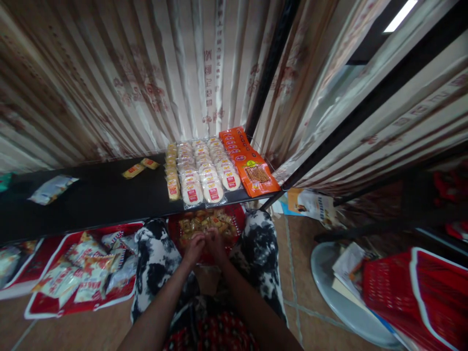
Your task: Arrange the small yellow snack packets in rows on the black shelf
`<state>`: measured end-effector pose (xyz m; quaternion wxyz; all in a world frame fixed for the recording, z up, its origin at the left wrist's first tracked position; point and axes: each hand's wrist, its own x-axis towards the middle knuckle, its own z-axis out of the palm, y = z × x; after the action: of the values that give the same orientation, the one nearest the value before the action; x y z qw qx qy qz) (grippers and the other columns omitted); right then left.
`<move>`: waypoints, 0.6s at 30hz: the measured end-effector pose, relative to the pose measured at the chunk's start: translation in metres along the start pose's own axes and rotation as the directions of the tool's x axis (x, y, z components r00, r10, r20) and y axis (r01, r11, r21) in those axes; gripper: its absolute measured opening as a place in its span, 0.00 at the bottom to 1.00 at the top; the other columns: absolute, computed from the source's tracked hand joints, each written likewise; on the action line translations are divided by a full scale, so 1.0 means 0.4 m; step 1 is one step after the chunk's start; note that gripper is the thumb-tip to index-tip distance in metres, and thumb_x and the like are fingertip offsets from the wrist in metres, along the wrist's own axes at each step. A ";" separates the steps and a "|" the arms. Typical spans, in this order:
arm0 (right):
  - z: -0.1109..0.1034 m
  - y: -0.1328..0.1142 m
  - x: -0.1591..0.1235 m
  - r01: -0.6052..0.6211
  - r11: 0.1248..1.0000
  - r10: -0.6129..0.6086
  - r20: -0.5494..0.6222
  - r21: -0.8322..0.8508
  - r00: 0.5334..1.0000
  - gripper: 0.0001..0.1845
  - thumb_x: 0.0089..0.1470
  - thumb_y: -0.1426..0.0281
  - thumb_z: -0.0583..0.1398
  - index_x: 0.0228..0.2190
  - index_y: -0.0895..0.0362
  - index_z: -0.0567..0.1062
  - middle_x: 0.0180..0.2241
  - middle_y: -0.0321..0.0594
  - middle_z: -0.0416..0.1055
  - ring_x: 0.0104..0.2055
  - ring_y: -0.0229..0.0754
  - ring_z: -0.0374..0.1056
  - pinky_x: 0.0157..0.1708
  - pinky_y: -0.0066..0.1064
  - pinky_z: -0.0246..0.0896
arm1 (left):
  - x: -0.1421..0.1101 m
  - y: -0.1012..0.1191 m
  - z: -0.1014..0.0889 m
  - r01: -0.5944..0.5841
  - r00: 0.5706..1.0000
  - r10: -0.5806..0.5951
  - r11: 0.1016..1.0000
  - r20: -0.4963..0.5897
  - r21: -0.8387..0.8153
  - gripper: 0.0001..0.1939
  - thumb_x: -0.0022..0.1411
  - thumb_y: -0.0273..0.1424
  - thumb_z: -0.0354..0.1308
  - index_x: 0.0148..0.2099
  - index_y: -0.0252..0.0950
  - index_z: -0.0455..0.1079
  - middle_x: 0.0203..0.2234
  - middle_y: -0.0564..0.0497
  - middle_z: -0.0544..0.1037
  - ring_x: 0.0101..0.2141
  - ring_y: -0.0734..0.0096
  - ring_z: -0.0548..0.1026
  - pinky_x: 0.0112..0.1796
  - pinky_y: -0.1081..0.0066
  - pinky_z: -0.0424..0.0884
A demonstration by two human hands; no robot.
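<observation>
Low between my knees, my left hand and my right hand meet fingertip to fingertip, both with fingers closed. Whatever they pinch is too small and blurred to make out. Beneath them a red basket holds several small gold-wrapped snacks. On the black shelf just beyond, rows of round white crackers in clear wrappers overlap one another. A column of gold packets runs along their left side, and orange snack bags lie fanned on their right.
Two loose gold packets and a silvery packet lie on the shelf's left part. A red basket of snack bags stands left of my leg. At right are a grey stool and a red basket. Curtains hang behind.
</observation>
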<state>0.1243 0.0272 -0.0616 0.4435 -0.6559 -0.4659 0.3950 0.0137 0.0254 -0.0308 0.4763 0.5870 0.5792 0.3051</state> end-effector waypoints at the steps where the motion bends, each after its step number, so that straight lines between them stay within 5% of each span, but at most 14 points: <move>1: -0.002 -0.001 -0.002 -0.001 1.000 0.001 -0.008 -0.003 1.000 0.08 0.46 0.68 0.51 0.30 0.56 0.66 0.31 0.39 0.70 0.35 0.41 0.67 0.39 0.32 0.62 | -0.004 0.006 -0.004 -0.014 1.000 0.014 1.000 0.003 -0.003 0.10 0.52 0.22 0.50 0.31 0.35 0.73 0.39 0.47 0.74 0.45 0.69 0.70 0.50 0.69 0.64; 11: -0.018 -0.006 -0.017 -0.115 0.993 0.118 -0.144 0.028 0.983 0.13 0.42 0.67 0.54 0.33 0.57 0.67 0.32 0.44 0.72 0.35 0.45 0.68 0.39 0.36 0.62 | -0.040 0.037 -0.016 0.001 0.997 -0.008 0.996 -0.077 -0.094 0.10 0.51 0.26 0.51 0.36 0.35 0.72 0.35 0.48 0.76 0.40 0.67 0.73 0.46 0.66 0.67; 18: -0.030 -0.012 -0.014 -0.117 0.977 0.125 -0.033 0.178 0.992 0.13 0.43 0.59 0.54 0.28 0.55 0.69 0.28 0.38 0.72 0.31 0.42 0.69 0.34 0.33 0.65 | -0.050 0.042 -0.019 0.167 0.973 -0.170 0.985 -0.157 -0.034 0.25 0.53 0.26 0.51 0.55 0.33 0.62 0.37 0.47 0.74 0.33 0.71 0.73 0.40 0.68 0.68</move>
<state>0.1327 0.0202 -0.0528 0.4849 -0.6499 -0.3787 0.4463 0.0104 0.0096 -0.0089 0.4586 0.5046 0.6600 0.3156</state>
